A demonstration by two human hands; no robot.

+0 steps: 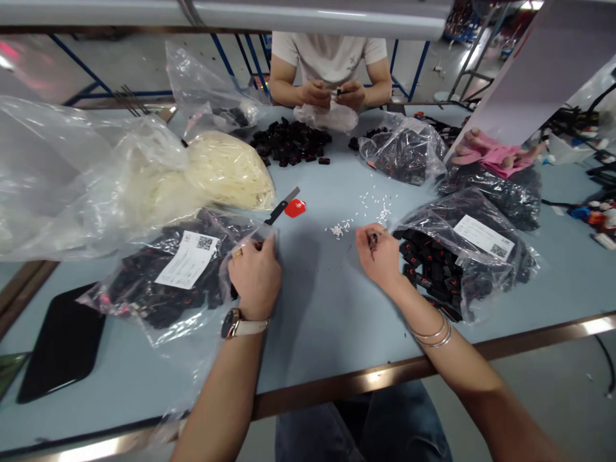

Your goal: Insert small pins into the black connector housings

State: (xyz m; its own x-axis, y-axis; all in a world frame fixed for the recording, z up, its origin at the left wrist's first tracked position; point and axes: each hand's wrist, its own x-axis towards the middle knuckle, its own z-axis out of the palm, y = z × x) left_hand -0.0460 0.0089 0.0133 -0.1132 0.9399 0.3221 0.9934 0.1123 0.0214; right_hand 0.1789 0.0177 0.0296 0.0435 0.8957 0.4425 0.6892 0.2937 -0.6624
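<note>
The pale blue, smooth worktop [317,308] has a metal front edge. The largest item on it is a crumpled clear plastic bag [72,173] at far left, next to a heap of cream-white strand-like pieces [226,170] in the same film.

Two clear plastic bags of small black plastic parts with red details lie near the person: the left bag [163,276] and the right bag [462,256], each bearing one white printed label with a square code. Two more bags of dark parts [404,151] lie further back on the right.

A flat black rectangular pad [62,343] lies at the near left corner. A loose pile of black parts [291,141] sits in front of a second person's hands [332,95].

The left hand [255,276] has its fingers curled closed on the film at the mouth of the left bag. The right hand [380,253] rests at the opening of the right bag, fingers bent around one small dark part [372,240].

Between the hands and the far pile lie one grey-bladed, black-handled knife [282,205], one red plastic piece [294,208] touching it, and scattered tiny white pellets [370,212], too many to count.
</note>
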